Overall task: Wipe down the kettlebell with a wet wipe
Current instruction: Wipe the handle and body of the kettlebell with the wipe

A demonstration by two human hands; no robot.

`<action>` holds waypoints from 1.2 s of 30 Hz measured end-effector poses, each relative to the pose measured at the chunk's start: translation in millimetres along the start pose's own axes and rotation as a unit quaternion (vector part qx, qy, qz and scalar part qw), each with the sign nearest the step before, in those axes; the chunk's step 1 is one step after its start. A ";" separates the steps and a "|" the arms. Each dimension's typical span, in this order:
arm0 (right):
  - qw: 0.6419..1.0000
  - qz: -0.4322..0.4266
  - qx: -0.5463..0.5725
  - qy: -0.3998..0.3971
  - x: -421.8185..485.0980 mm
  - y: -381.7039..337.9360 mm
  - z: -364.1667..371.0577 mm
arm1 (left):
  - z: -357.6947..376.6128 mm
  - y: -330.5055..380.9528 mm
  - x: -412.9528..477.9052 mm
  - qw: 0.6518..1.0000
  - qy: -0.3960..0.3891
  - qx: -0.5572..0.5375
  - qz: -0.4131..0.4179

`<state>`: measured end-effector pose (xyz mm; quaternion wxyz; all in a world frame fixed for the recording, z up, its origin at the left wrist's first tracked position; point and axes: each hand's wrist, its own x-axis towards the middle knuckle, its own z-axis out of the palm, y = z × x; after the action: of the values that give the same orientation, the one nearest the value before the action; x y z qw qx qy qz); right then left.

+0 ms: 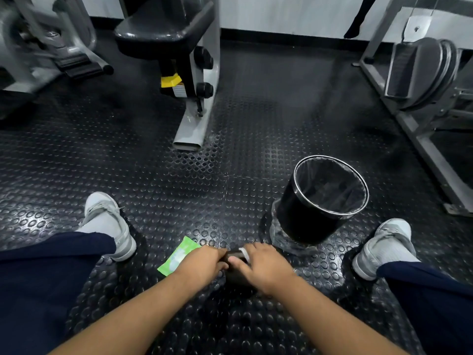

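A dark kettlebell (236, 274) stands on the studded rubber floor between my legs, mostly covered by both hands. My left hand (202, 265) grips its handle from the left. My right hand (263, 265) is curled over the top from the right, pressing a white wet wipe (245, 253) against it; only a small strip of the wipe shows. A green wet-wipe pack (176, 256) lies on the floor just left of my left hand, partly hidden by it.
A black waste bin (317, 201) with a clear liner stands right of the kettlebell. My grey shoes (110, 221) (384, 247) flank the spot. Gym machines stand beyond: a seat frame (192, 73), and equipment at far left and right.
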<state>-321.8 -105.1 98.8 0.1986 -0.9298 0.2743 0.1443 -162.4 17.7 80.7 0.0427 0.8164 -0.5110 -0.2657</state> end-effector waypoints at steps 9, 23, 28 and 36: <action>1.000 -0.007 -0.018 -0.022 4.7 -32.5 -9.6 | -2.6 3.3 -1.6 1.000 -0.003 0.000 -0.023; 0.999 -0.003 0.010 -0.035 8.7 -24.2 -7.1 | 0.0 0.8 -1.6 1.000 0.002 -0.006 -0.007; 0.998 -0.063 0.007 0.014 -3.6 -25.8 7.5 | -1.3 -0.5 -2.1 1.000 0.003 -0.004 0.016; 0.998 0.038 0.024 -0.036 9.6 -2.5 -16.8 | 6.8 -4.0 2.6 1.000 0.018 -0.001 0.004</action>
<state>-309.9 -115.0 110.7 0.2248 -0.9078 0.3059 0.1784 -161.5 18.8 72.6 0.0538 0.8189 -0.5133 -0.2510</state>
